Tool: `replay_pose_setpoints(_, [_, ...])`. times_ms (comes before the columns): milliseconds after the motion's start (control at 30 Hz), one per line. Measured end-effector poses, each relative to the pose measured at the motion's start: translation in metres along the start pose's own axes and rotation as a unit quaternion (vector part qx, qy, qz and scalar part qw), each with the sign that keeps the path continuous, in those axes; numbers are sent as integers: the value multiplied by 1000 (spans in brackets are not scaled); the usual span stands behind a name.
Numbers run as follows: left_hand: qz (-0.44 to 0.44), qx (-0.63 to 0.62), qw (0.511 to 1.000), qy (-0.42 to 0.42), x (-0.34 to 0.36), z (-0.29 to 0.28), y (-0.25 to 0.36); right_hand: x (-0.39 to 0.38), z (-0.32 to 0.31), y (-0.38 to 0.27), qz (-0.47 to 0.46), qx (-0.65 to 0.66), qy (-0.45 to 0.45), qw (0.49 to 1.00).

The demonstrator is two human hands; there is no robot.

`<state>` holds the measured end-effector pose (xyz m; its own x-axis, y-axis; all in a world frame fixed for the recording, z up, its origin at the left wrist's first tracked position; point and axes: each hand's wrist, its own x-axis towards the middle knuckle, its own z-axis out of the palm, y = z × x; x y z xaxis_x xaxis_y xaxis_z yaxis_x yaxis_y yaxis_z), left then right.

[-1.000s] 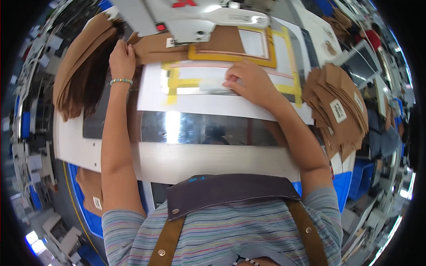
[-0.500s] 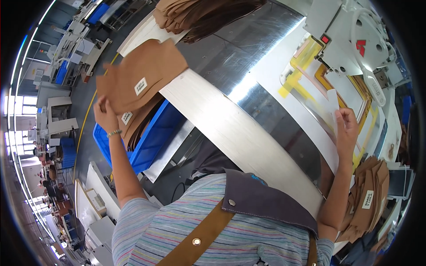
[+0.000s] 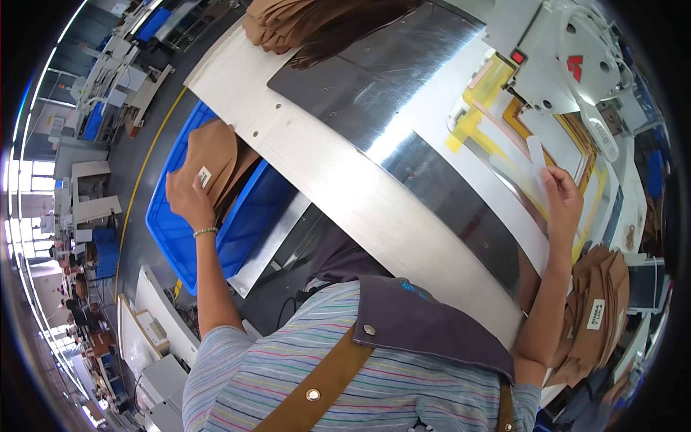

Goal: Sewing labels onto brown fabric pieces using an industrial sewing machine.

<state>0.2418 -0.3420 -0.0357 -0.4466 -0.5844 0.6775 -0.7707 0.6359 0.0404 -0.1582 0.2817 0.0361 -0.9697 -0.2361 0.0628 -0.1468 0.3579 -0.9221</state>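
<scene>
My left hand point(image 3: 191, 204) is at the blue bin point(image 3: 162, 216) on the left, its fingers round the near edge of a brown cut piece point(image 3: 205, 147) with a small white label. That piece lies in the bin against other brown pieces, which it partly covers. My right hand point(image 3: 563, 196) pinches a narrow white strip point(image 3: 535, 155) with a rounded end, upright between thumb and fingers. The strip stands out beside the yellow-taped frame point(image 3: 471, 129) of the white sewing machine point(image 3: 568, 61).
A pale work board point(image 3: 345, 173) crosses in front of me beside a shiny metal plate point(image 3: 461, 194). Brown pieces are stacked at the top point(image 3: 288, 25). More labelled brown pieces point(image 3: 594, 324) sit by my right forearm. Machine tables line the far left floor.
My left hand has lowered the labelled brown piece from above the board's end into the blue bin. My right hand still holds the white strip in nearly the same place.
</scene>
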Motion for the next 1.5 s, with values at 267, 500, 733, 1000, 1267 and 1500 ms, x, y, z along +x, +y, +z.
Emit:
replay_pose_setpoints(267, [146,107,960,-213,30,51,61,8,-41,-21,-37,-4,151,988])
replay_pose_setpoints(500, [160,-51,975,-147,71,69,23,26,-79,-18,34,-70,85,993])
replay_pose_setpoints(733, [188,-556,798,-135,129,-3,307,83,-48,-35,-82,-89,5,993])
replay_pose_setpoints(1000, [573,-355,698,-243,52,-31,498,109,-19,8,-37,-166,-38,985])
replay_pose_setpoints(1267, [618,-333,670,-242,41,-4,538,112,3,-2,-13,-158,-50,986])
replay_pose_setpoints(1500, [602,-355,675,-235,36,-5,541,123,-33,4,2,-193,-101,976])
